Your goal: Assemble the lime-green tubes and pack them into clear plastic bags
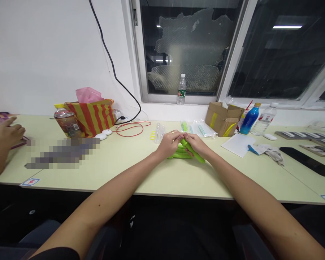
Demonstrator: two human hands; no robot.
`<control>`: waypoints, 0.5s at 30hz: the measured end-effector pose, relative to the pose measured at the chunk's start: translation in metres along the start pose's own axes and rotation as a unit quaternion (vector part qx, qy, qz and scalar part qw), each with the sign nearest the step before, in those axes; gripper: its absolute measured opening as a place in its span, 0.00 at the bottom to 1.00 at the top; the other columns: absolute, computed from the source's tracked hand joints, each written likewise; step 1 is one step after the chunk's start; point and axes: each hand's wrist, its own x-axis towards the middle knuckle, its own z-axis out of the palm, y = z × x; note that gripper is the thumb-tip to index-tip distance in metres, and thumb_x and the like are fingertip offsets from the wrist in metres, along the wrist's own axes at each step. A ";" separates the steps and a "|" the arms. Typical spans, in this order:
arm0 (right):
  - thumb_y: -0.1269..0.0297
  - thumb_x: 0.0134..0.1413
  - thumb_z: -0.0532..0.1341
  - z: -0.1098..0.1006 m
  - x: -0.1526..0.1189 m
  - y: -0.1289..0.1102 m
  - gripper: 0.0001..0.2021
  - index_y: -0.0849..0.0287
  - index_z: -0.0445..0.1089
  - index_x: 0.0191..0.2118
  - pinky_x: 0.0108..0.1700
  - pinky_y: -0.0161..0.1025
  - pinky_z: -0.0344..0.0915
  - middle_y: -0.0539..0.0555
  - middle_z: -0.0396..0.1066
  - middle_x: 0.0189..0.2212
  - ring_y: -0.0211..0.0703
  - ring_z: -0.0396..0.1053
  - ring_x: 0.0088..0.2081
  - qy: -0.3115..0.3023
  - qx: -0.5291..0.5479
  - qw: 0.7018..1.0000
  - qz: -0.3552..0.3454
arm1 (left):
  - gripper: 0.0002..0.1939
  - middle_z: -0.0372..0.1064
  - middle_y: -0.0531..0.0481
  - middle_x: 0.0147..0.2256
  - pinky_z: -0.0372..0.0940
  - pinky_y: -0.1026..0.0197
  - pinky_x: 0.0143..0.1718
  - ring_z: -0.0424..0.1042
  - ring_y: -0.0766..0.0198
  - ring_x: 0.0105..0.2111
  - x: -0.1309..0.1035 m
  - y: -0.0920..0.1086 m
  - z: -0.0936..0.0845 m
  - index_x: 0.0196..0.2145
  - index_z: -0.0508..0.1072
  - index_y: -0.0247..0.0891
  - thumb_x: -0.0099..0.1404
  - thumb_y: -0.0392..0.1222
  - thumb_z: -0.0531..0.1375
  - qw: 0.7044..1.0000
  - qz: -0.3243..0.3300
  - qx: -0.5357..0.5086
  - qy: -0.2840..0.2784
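Observation:
Both hands meet above the middle of the pale table. My left hand (169,143), with a ring on one finger, pinches the upper end of a rolled green cloth (197,154). My right hand (196,143) is wrapped round the same roll just below that end. The roll slants down to the right, past my right hand. Under and behind the hands lie more green rolled pieces (181,155), partly covered by the fingers.
Behind the hands are clear plastic tubes (159,132) and plastic packets (202,129). A cardboard box (222,117), bottles (249,118), white paper (237,145) and gloves (269,151) are to the right. Leftward are a striped bag (96,117), a red cable (130,134) and another person's hand (2,144).

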 end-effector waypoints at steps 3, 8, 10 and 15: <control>0.34 0.53 0.55 -0.001 0.001 0.001 0.27 0.58 0.65 0.35 0.09 0.34 0.54 0.47 0.62 0.13 0.39 0.60 0.11 0.013 -0.007 1.000 0.014 | 0.15 0.66 0.49 0.28 0.60 0.59 0.36 0.65 0.64 0.31 -0.001 0.001 0.002 0.33 0.73 0.37 0.71 0.45 0.51 1.000 -0.004 -0.005 -0.001; 0.31 0.51 0.54 -0.006 0.001 -0.001 0.30 0.58 0.66 0.35 0.09 0.35 0.55 0.49 0.64 0.13 0.39 0.60 0.10 0.015 -0.017 0.999 0.047 | 0.12 0.72 0.46 0.37 0.63 0.58 0.43 0.69 0.61 0.40 -0.001 0.005 0.002 0.40 0.75 0.38 0.68 0.46 0.56 0.997 -0.031 -0.074 -0.016; 0.30 0.51 0.53 -0.007 0.000 -0.001 0.31 0.58 0.66 0.35 0.09 0.35 0.55 0.49 0.64 0.13 0.39 0.60 0.10 0.014 -0.021 0.998 0.053 | 0.12 0.73 0.46 0.37 0.64 0.58 0.43 0.70 0.61 0.39 0.000 0.004 0.002 0.38 0.76 0.37 0.66 0.48 0.59 0.988 -0.081 -0.130 -0.013; 0.29 0.52 0.50 -0.007 -0.001 -0.002 0.33 0.60 0.68 0.33 0.10 0.35 0.54 0.49 0.65 0.14 0.38 0.59 0.10 -0.037 -0.041 0.997 0.045 | 0.18 0.70 0.50 0.28 0.65 0.62 0.33 0.69 0.66 0.29 0.003 -0.009 0.001 0.28 0.72 0.34 0.58 0.53 0.65 0.938 -0.211 -0.271 -0.043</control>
